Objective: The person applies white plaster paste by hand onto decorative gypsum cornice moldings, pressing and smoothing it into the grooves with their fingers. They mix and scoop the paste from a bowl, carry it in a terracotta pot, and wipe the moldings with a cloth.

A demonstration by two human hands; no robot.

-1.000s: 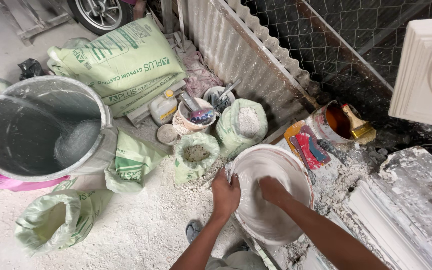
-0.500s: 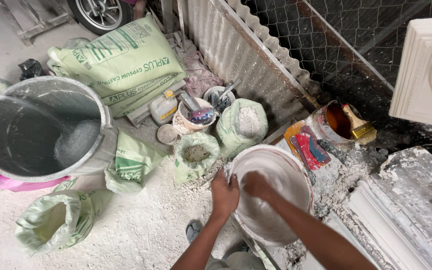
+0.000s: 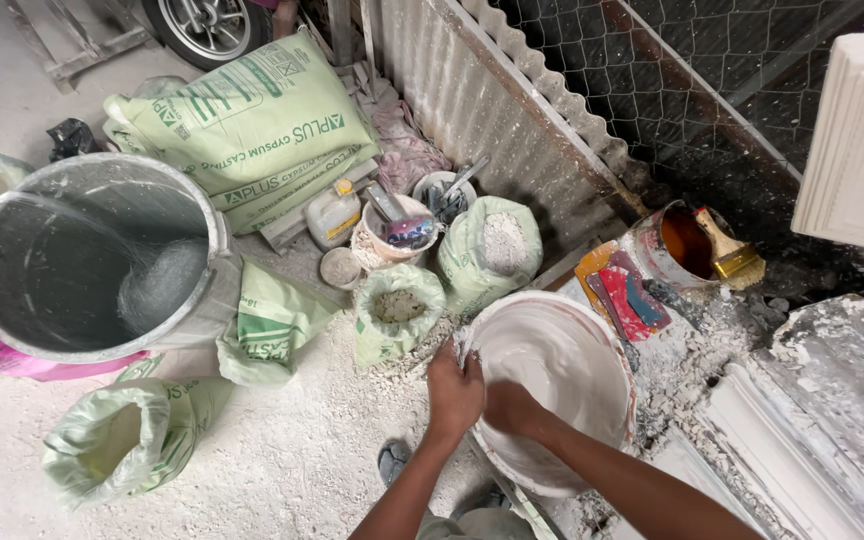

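A white basin [image 3: 592, 330] holding white wet plaster sits tilted on the dusty floor in front of me. My left hand [image 3: 454, 390] grips its near left rim. My right hand [image 3: 512, 407] is inside the basin, pressed into the plaster near the left wall, fingers partly covered in the mix.
A large grey bucket [image 3: 102, 260] stands at left. Open green powder sacks [image 3: 397, 305] [image 3: 492, 245] and a stack of full sacks [image 3: 252, 130] lie behind. Small tubs with tools [image 3: 397, 225], a pot with a brush [image 3: 687, 240], coloured scrapers [image 3: 627, 295] and white mouldings [image 3: 812, 430] surround the basin.
My right hand has slid from the middle of the basin toward its left wall, close to my left hand. The left hand stays on the rim.
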